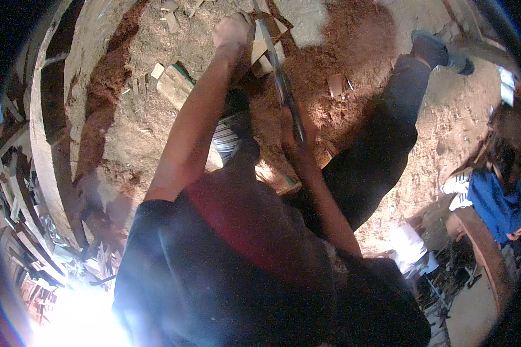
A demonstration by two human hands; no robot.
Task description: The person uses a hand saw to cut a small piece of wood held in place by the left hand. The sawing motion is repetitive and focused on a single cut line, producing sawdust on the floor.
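My right hand [300, 132] is wrapped round the dark lower end of a long, narrow tool [276, 63]. Its greyish, shiny upper part runs up and slightly left to the top edge; blur hides its exact kind. Just left of the tool, my left hand [234, 30] is closed in a fist, and what it holds is hidden. Pale wood pieces [262, 66] lie beside and below that fist, close to the tool. A larger wood block [175, 87] rests on the ground left of my left forearm.
Reddish sawdust [312, 69] and wood scraps [336, 85] cover the ground. My outstretched leg [382, 139] lies to the right. Another person in blue trousers [495, 199] is at the far right, near a curved plank [486, 248]. A long curved beam [43, 133] and stacked wood stand left.
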